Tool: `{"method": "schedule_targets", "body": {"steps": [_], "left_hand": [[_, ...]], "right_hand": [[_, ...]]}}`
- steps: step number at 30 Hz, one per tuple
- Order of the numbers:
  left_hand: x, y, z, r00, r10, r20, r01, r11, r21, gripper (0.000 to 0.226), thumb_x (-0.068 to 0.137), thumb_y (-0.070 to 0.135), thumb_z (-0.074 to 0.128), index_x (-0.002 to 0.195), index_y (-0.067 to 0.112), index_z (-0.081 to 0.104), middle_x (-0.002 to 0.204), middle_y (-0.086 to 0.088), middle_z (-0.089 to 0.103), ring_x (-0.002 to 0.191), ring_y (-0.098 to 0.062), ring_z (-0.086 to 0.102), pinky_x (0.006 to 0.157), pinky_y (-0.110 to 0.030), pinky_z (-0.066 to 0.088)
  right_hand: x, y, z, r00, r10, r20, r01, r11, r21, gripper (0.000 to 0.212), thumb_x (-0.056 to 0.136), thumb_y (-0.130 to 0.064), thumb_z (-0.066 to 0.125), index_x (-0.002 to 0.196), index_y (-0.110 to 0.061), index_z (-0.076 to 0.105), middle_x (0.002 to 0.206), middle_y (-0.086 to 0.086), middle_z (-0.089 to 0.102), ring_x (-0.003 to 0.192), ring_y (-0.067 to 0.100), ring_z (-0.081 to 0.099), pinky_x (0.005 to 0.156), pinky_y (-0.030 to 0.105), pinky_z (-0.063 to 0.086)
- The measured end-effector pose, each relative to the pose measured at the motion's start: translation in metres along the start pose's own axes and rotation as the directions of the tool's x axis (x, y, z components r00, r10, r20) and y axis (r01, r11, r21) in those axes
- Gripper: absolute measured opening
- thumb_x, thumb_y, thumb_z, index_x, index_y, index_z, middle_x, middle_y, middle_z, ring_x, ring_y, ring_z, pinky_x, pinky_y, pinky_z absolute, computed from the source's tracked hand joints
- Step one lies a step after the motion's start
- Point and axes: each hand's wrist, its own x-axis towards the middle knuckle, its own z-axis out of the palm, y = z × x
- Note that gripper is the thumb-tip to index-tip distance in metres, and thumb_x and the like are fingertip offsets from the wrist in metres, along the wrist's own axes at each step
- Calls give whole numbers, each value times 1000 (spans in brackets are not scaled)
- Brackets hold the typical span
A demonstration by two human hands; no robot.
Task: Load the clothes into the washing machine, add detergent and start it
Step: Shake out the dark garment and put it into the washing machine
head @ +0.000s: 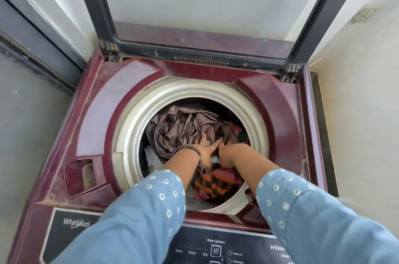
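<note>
Clothes [183, 132] lie heaped inside the drum [138, 117] of the top-loading washing machine [278, 99], its lid [205, 4] standing raised at the back edge. A crumpled brown satin piece fills the far and left side of the drum; a pink, orange and black patterned cloth [216, 184] sits at the near edge, with something white beneath.

Both arms reach down into the opening. The left hand [204, 151], a bead bracelet [193, 148] at its wrist, lies with fingers spread flat on the brown fabric, pressing and not gripping. The right hand [225, 152] is just beside it, its fingers pushed in among the folds; whether they are curled round cloth cannot be told.

Loading looks nearly finished, with the pile being packed down. The risks from here, as I judge them: the load pressed lopsided toward one side could unbalance the spin; a fold of the patterned cloth left riding up the near rim could catch when the lid closes. No detergent shows anywhere, and the compartment [83, 174] at the front left corner looks grimy, so powder could clump there. The control panel [216, 250] at the front edge lies under the sleeves [129, 220].
</note>
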Motion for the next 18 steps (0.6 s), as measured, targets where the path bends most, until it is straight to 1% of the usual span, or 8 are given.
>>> {"method": "schedule_targets", "body": {"steps": [3, 7, 9, 11, 13, 14, 16, 18], "left_hand": [[8, -3, 5, 998, -2, 57, 0, 1000, 29, 120, 87, 24, 77, 151, 43, -23, 157, -15, -39, 148, -45, 24, 109, -47, 44], [19, -5, 18, 997, -41, 73, 34, 996, 87, 122, 88, 26, 74, 146, 43, -32, 153, -15, -46, 147, -46, 26, 109, -49, 44], [22, -6, 22, 997, -55, 61, 48, 993, 105, 123, 88, 27, 74, 145, 45, -34, 153, -15, -46, 146, -48, 26, 110, -50, 44], [23, -5, 22, 998, -62, 34, 58, 994, 96, 123, 87, 30, 76, 146, 44, -32, 153, -15, -45, 149, -47, 17, 113, -51, 39], [20, -4, 17, 998, -53, -38, 56, 995, 86, 119, 87, 35, 74, 152, 39, -25, 156, -16, -41, 154, -41, -2, 121, -51, 26], [17, -4, 14, 994, -42, -104, 51, 995, 85, 115, 88, 38, 73, 155, 34, -21, 158, -16, -37, 154, -36, -12, 124, -50, 16], [8, -3, 6, 961, -20, -277, 48, 994, 97, 111, 88, 44, 71, 159, 27, -13, 161, -16, -31, 152, -31, -22, 124, -49, -1], [-5, -3, -3, 908, -16, -419, 70, 991, 112, 109, 88, 48, 69, 159, 24, -10, 162, -16, -29, 151, -31, -24, 122, -51, -7]], "right_hand": [[-16, -4, -12, 996, -80, 38, 84, 990, -113, 68, 104, -20, 38, 154, -8, -6, 163, 12, 9, 147, 28, 21, 113, 35, 24], [-13, -10, -17, 986, -133, 104, 157, 949, -274, 62, 104, -15, 39, 156, -15, 4, 163, 9, 13, 146, 27, 23, 112, 35, 26], [-7, -11, -16, 984, -140, 107, 166, 940, -299, 61, 104, -18, 39, 156, -13, 6, 163, 10, 13, 146, 28, 24, 112, 36, 27], [4, -10, -10, 988, -127, 85, 146, 953, -267, 63, 103, -29, 43, 155, -10, 14, 160, 13, 22, 143, 30, 30, 113, 39, 28], [16, -8, -7, 996, -83, -35, 75, 981, -181, 62, 97, -38, 51, 150, -12, 30, 150, 12, 40, 134, 33, 42, 110, 47, 36], [18, -8, -7, 992, -61, -114, 45, 988, -146, 59, 95, -34, 54, 147, -13, 36, 145, 12, 46, 130, 33, 47, 106, 50, 40], [19, -5, -9, 962, -26, -271, 4, 997, -80, 60, 94, -28, 55, 147, -11, 33, 144, 13, 43, 130, 35, 44, 103, 51, 41], [10, -3, -12, 918, -32, -395, 21, 999, -32, 69, 94, -29, 55, 151, -9, 22, 153, 16, 29, 138, 36, 33, 106, 51, 39]]}}
